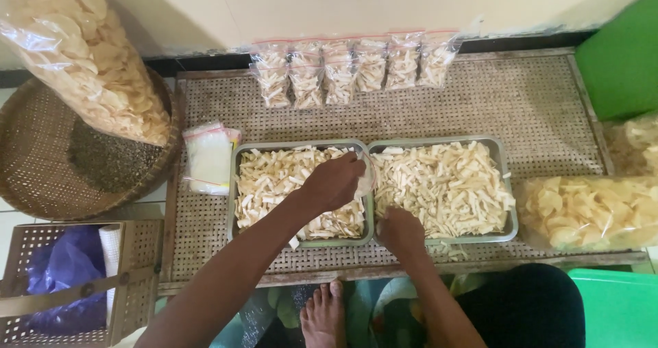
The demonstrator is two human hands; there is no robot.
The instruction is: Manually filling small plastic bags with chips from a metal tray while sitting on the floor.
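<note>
Woven rattan formed the low counter (548,108), with two metal trays of pale chips. Over the left tray (236,183) the left hand (334,181) gripped a small clear bag (367,176) (half hidden). The right hand (401,231), curled closed, touched chips at the right tray (506,176)'s near edge.

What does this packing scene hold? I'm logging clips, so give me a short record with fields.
setting: woven table against a wall
left hand: over the left tray, holding a small clear bag
right hand: at the near edge of the right tray, on the chips
trays: two metal trays side by side, both full of pale chip strips
filled bags: six in a row at the far edge
empty bags: a stack left of the trays
round basket: far left, with a large sack of crackers
</note>
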